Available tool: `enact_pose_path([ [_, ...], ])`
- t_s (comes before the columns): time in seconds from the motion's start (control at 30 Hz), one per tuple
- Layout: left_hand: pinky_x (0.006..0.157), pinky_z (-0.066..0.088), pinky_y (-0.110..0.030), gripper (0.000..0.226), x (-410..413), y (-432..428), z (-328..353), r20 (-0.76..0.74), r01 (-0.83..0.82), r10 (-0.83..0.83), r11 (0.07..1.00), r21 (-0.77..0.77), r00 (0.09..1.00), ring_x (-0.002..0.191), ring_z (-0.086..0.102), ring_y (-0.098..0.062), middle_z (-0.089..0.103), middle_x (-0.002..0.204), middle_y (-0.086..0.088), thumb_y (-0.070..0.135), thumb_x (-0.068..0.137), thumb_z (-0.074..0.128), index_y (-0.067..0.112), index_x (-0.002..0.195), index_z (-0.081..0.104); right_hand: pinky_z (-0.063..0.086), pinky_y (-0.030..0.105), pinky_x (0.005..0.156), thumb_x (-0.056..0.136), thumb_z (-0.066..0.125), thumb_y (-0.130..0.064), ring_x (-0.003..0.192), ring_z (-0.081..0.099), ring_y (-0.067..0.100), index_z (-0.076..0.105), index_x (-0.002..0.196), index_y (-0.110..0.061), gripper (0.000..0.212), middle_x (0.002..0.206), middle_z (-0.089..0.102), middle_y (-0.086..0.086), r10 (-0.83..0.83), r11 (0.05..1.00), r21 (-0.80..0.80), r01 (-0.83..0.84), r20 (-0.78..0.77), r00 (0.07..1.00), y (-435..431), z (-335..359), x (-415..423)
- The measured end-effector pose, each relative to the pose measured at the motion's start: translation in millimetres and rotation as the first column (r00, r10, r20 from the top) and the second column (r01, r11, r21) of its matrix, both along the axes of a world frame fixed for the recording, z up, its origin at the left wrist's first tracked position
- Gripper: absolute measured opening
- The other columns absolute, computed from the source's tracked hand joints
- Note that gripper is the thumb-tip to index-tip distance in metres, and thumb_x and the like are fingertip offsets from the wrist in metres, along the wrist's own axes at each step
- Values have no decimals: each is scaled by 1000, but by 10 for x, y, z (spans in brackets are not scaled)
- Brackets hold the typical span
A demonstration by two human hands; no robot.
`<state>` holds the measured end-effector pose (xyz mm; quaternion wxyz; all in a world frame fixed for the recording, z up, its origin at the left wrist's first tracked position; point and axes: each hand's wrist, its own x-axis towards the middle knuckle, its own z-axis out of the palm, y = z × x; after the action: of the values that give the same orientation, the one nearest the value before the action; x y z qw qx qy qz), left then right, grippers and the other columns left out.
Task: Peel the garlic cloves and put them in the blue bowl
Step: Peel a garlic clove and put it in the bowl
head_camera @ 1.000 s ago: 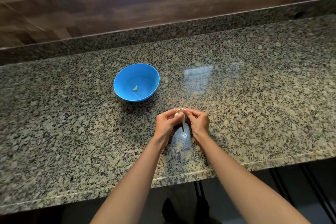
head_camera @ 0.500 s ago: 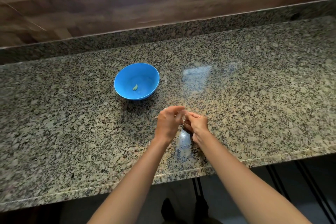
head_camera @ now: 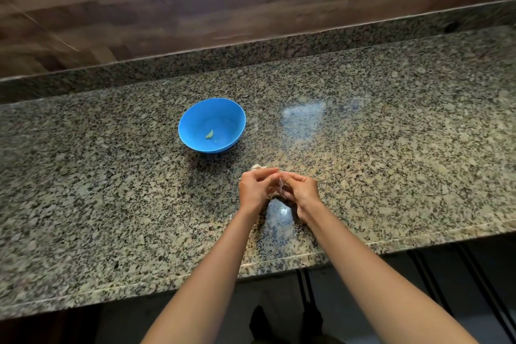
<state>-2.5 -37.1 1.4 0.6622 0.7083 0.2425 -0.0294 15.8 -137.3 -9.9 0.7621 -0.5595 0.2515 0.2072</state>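
Note:
A blue bowl (head_camera: 195, 139) stands on the granite counter, holding one peeled garlic clove (head_camera: 209, 134). Below and to the right of the bowl, my left hand (head_camera: 255, 188) and my right hand (head_camera: 303, 191) meet over the counter. Between their fingertips they pinch a garlic clove with a thin strip of papery skin (head_camera: 281, 184) hanging down. The clove itself is mostly hidden by the fingers. A pale bit of garlic or skin (head_camera: 256, 167) lies on the counter just beyond my left hand.
The speckled granite counter (head_camera: 391, 148) runs left to right, with its front edge close to my forearms. A raised granite ledge and a wooden wall stand behind it. Dark floor shows below the counter edge.
Both hands have stayed together at the same spot. The fingers have shifted on the clove, and the hanging strip of skin now looks thinner.

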Motion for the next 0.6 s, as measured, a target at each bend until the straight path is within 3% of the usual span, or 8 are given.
enact_pose_path([
  [0.07,69,57,-24,20,-9,-23,43,-66,-133,120,959,-250,991,75,67,-18,68,90,-14,-1,84,63,-5,103,65,57,33,74,84,63,-7,80,69,22,68,102,-3,19,93,70,12,98,960,-276,-53,154,983,11,-12,-3],
  [0.17,63,57,-20,9,-10,-61,72,-174,-286,229,819,-497,958,76,66,-18,68,85,-12,-3,82,63,-3,91,66,55,23,71,83,64,-11,82,64,13,68,103,-7,21,96,70,4,310,784,-620,-28,353,883,30,29,-49],
  [0.23,62,57,-21,9,-13,-60,75,-238,-367,280,721,-587,930,75,67,-19,68,84,-14,-8,80,62,-4,87,66,55,25,75,83,64,-9,84,64,14,68,102,-7,20,96,70,5,334,772,-636,-21,377,864,45,4,-55],
  [0.3,66,58,-25,8,-27,-49,78,-284,-411,296,647,-642,912,71,67,-18,67,84,-15,-9,79,62,-4,85,65,55,33,81,81,66,-7,87,66,17,70,95,-10,15,94,70,6,214,867,-499,-15,343,915,57,-28,-39],
  [0.37,70,56,-26,8,-48,-40,90,-296,-417,294,637,-649,909,65,67,-16,67,79,-13,-10,79,61,-3,83,64,54,40,83,79,67,-4,88,67,22,70,86,-15,13,91,71,8,114,934,-356,-5,285,952,67,-51,-17],
  [0.47,70,56,-26,10,-74,-28,80,-288,-412,296,643,-645,911,61,67,-15,67,73,-12,-12,79,61,-3,82,63,56,36,78,82,64,-4,79,68,24,69,94,-7,13,88,70,12,18,972,-233,34,219,976,49,-97,3],
  [0.53,70,56,-26,13,-87,-2,56,-267,-402,301,661,-634,916,65,66,-17,66,78,-13,-14,78,61,-4,85,63,55,28,65,85,62,-11,64,64,18,68,101,-6,18,85,70,8,11,929,-363,67,209,978,26,-121,9],
  [0.6,71,57,-24,17,-92,33,32,-231,-363,281,727,-582,932,73,66,-19,66,84,-14,-15,76,62,-5,90,63,48,19,52,86,62,-16,60,58,10,68,103,-9,20,90,70,3,225,725,-689,5,244,943,-14,-141,8],
])
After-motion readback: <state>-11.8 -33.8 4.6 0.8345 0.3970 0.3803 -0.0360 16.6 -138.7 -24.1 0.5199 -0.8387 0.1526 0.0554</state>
